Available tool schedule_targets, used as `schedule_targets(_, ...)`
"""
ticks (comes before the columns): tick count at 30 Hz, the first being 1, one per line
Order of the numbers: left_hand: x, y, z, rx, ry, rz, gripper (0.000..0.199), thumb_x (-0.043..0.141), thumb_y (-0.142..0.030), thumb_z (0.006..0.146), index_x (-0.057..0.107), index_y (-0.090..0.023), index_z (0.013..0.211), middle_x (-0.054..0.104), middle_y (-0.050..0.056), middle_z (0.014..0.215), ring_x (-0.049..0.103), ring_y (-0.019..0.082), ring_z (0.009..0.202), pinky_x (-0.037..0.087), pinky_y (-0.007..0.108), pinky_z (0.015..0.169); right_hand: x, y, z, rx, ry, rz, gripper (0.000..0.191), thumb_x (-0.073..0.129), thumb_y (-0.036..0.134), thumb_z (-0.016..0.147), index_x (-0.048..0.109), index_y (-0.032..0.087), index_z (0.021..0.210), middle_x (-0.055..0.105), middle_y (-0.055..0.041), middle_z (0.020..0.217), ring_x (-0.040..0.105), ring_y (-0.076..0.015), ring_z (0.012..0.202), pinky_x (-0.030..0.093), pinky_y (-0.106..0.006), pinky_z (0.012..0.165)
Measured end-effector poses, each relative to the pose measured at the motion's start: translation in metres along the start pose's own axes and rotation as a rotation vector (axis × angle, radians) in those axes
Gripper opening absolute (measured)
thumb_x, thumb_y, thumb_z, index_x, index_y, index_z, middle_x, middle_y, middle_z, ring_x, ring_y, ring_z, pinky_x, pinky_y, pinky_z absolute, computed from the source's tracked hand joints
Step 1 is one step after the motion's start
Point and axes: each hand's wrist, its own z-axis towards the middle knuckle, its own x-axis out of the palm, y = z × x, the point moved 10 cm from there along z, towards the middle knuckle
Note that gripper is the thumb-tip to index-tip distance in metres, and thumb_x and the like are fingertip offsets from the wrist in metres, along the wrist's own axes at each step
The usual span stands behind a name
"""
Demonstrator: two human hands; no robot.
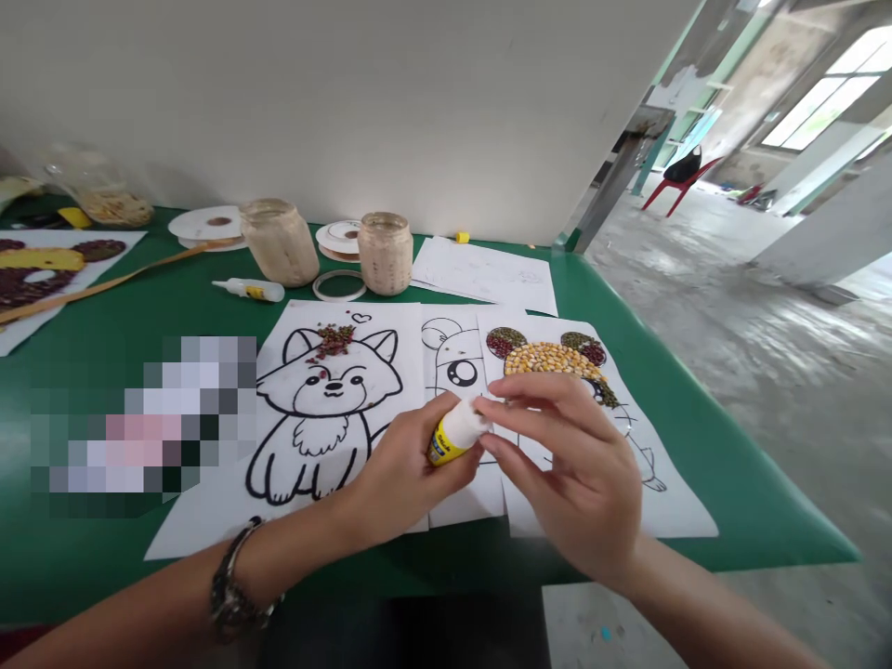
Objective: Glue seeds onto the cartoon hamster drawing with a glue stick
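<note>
Head view: my left grip (404, 469) closed round yellow-and-white glue stick (458, 433); my right grip (583, 478) has thumb and fingertips bunched at its white end; stick held tilted over papers, near front edge of table (703, 437); fox drawing (334, 409) to left, small heap of beans (334, 341) on its head; drawing with yellow kernels (550, 359) partly behind my right grip; farther back, two jars (386, 254), small glue bottle (255, 290) lying near them.
</note>
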Motion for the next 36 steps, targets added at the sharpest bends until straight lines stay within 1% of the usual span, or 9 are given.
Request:
schedule_targets(4, -0.003, 0.003, -0.002, -0.005, -0.039, 0.059, 0.012, 0.049, -0.025, 0.077, 0.04, -0.02, 0.07, 0.042, -0.007, 0.056, 0.036, 0.008, 0.05, 0.032, 0.018, 0.046, 0.003, -0.009, -0.009, 0.141, -0.076, 0.07, 0.03, 0.058, 0.011, 0.076, 0.063, 0.031, 0.097, 0.057, -0.0041, 0.099, 0.054, -0.0178, 0.092, 0.051, -0.036, 0.072)
schedule_targets(7, -0.004, 0.003, -0.005, 0.014, -0.038, 0.088, 0.011, 0.05, -0.025, 0.078, 0.041, -0.021, 0.074, 0.044, -0.007, 0.058, 0.038, 0.008, 0.051, 0.032, 0.018, 0.047, 0.004, -0.011, -0.015, 0.185, -0.103, 0.095, 0.032, 0.059, 0.01, 0.075, 0.063, 0.032, 0.098, 0.055, -0.0031, 0.099, 0.053, -0.0176, 0.093, 0.05, -0.036, 0.076)
schedule_targets(11, -0.006, 0.0, -0.007, 0.052, -0.044, 0.117, 0.009, 0.049, -0.026, 0.079, 0.042, -0.021, 0.078, 0.047, -0.006, 0.06, 0.04, 0.009, 0.052, 0.032, 0.018, 0.047, 0.002, -0.009, -0.016, 0.173, -0.123, 0.085, 0.031, 0.06, 0.01, 0.074, 0.063, 0.031, 0.097, 0.053, -0.0028, 0.097, 0.054, -0.0167, 0.091, 0.05, -0.035, 0.076)
schedule_targets(14, -0.007, -0.001, -0.007, 0.065, -0.059, 0.135, 0.006, 0.048, -0.024, 0.078, 0.043, -0.02, 0.079, 0.047, -0.006, 0.06, 0.04, 0.008, 0.051, 0.032, 0.018, 0.046, 0.001, -0.006, -0.013, 0.154, -0.118, 0.059, 0.028, 0.06, 0.009, 0.074, 0.063, 0.028, 0.094, 0.052, -0.0028, 0.095, 0.054, -0.0157, 0.088, 0.05, -0.034, 0.074)
schedule_targets(18, -0.008, -0.002, -0.006, 0.081, -0.087, 0.16, 0.005, 0.047, -0.02, 0.078, 0.044, -0.02, 0.081, 0.046, -0.007, 0.059, 0.038, 0.008, 0.05, 0.031, 0.017, 0.045, 0.001, -0.004, -0.01, 0.141, -0.09, 0.01, 0.021, 0.061, 0.009, 0.074, 0.063, 0.022, 0.09, 0.052, -0.0021, 0.091, 0.053, -0.0124, 0.084, 0.05, -0.029, 0.072)
schedule_targets(21, -0.008, -0.001, -0.006, 0.076, -0.093, 0.185, 0.006, 0.049, -0.018, 0.076, 0.043, -0.02, 0.079, 0.045, -0.007, 0.058, 0.036, 0.008, 0.049, 0.029, 0.016, 0.044, 0.0, -0.005, -0.011, 0.154, -0.087, 0.001, 0.019, 0.061, 0.008, 0.073, 0.062, 0.02, 0.089, 0.052, -0.0018, 0.09, 0.053, -0.0107, 0.082, 0.049, -0.026, 0.072)
schedule_targets(27, -0.008, -0.001, -0.005, 0.05, -0.098, 0.203, 0.007, 0.049, -0.017, 0.075, 0.042, -0.02, 0.074, 0.044, -0.007, 0.056, 0.037, 0.008, 0.047, 0.028, 0.016, 0.044, -0.001, -0.008, -0.013, 0.166, -0.103, 0.031, 0.018, 0.061, 0.007, 0.073, 0.062, 0.019, 0.086, 0.053, -0.0012, 0.088, 0.054, -0.0104, 0.082, 0.048, -0.025, 0.072)
schedule_targets(32, -0.008, -0.002, -0.004, 0.058, -0.102, 0.184, 0.007, 0.048, -0.017, 0.075, 0.043, -0.02, 0.079, 0.049, -0.006, 0.059, 0.042, 0.008, 0.05, 0.032, 0.016, 0.046, 0.0, -0.006, -0.014, 0.139, -0.125, 0.03, 0.02, 0.061, 0.005, 0.072, 0.063, 0.018, 0.087, 0.055, -0.0018, 0.09, 0.055, -0.0104, 0.083, 0.048, -0.025, 0.074)
schedule_targets(36, -0.009, 0.001, -0.005, 0.05, -0.101, 0.197, 0.006, 0.048, -0.017, 0.076, 0.043, -0.02, 0.08, 0.05, -0.006, 0.06, 0.044, 0.009, 0.051, 0.034, 0.017, 0.047, 0.0, -0.008, -0.017, 0.142, -0.143, 0.055, 0.024, 0.061, 0.004, 0.071, 0.063, 0.019, 0.09, 0.053, -0.0018, 0.092, 0.054, -0.0102, 0.084, 0.048, -0.025, 0.074)
